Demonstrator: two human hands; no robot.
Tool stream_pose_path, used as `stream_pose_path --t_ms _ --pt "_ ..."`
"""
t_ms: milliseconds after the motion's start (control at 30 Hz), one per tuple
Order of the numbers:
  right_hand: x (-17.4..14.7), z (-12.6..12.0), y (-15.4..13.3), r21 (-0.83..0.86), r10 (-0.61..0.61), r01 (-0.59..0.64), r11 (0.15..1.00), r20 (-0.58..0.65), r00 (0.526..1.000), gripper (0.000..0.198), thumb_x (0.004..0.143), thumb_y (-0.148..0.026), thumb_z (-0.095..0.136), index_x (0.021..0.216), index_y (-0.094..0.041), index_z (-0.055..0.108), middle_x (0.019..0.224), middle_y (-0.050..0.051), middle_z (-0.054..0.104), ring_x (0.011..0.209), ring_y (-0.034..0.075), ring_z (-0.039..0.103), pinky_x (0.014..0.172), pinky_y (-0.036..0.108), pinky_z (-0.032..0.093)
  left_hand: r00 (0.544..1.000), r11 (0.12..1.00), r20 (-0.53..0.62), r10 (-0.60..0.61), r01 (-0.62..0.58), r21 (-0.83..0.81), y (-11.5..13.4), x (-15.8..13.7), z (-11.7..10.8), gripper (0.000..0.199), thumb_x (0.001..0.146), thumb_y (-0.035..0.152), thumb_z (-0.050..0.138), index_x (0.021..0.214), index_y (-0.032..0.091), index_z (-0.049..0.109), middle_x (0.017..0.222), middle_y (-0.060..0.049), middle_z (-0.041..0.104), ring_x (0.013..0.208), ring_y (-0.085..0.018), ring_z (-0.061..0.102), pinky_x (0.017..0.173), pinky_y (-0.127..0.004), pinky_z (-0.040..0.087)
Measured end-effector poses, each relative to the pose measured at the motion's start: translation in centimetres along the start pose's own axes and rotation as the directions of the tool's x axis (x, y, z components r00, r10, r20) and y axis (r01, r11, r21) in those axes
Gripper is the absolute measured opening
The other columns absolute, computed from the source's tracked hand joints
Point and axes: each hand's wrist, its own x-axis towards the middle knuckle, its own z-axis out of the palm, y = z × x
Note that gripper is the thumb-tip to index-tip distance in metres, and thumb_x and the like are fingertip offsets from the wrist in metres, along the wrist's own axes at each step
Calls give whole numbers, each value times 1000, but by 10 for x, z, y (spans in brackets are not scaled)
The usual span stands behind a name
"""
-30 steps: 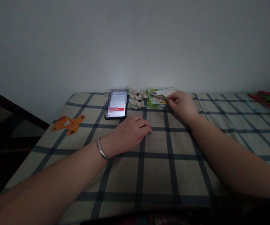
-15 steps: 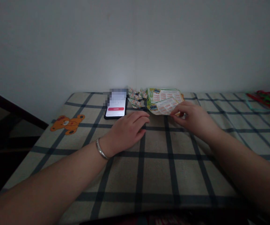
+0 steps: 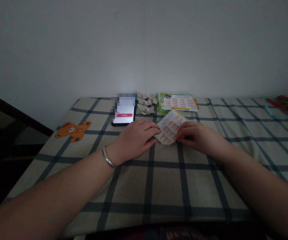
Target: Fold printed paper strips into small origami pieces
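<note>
A printed paper sheet (image 3: 171, 126) with rows of small red and white boxes is tilted between my two hands over the table. My right hand (image 3: 195, 135) pinches its right edge between thumb and fingers. At its left edge, my left hand (image 3: 140, 136), with a silver bangle on the wrist, has thumb and fingertips closing on the corner. Behind it lies a stack of similar printed sheets (image 3: 177, 101) with green edges. Small folded paper pieces (image 3: 145, 103) of like print lie left of that stack.
A phone (image 3: 124, 111) with a lit screen stands at the back, left of the folded pieces. An orange bear cutout (image 3: 75, 130) lies on the checked tablecloth (image 3: 131, 190) at the left. Red and green items (image 3: 286, 106) lie at the far right. A wall (image 3: 144, 46) rises behind.
My right hand has drawn one sheet off the stack toward me, and it now meets my left hand. My left hand has hardly moved.
</note>
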Motion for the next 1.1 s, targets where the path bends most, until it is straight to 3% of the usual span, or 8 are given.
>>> stream_pose_path --t_ms 267,600,800,967,1100 --pt "0 2 4 94 -124 123 988 13 992 13 91 -26 60 93 -24 73 97 4 70 93 17 63 86 34 50 992 990 76 98 -90 -107 0 -1 -1 38 82 42 71 111 19 65 119 -7 66 110 -25 59 98 -43 47" --pt "1 0 6 135 -133 127 983 33 991 10 89 -23 62 89 -24 72 95 2 70 93 16 63 87 33 50 974 975 36 222 -221 -36 0 -1 -3 17 93 28 56 98 15 67 103 -6 72 99 -21 65 88 -36 53" --pt "1 0 4 60 -125 123 991 23 992 8 89 -19 61 89 -22 69 96 3 71 93 17 63 86 33 49 976 972 38 213 -215 93 7 0 -5 20 95 26 51 89 14 67 87 -6 71 87 -20 66 79 -36 52" --pt "-1 -2 1 63 -169 168 984 12 986 11 83 -25 70 93 -21 70 100 5 70 97 19 61 87 35 48 979 977 -9 205 -204 65 11 0 -2 16 91 26 56 85 15 65 90 -5 71 89 -20 65 80 -34 52" --pt "0 0 -6 123 -226 220 968 39 973 11 85 -28 69 93 -21 71 95 4 70 93 17 60 84 33 47 988 988 33 152 -153 35 14 0 -1 17 91 27 57 82 16 65 85 -4 69 85 -20 64 77 -34 50"
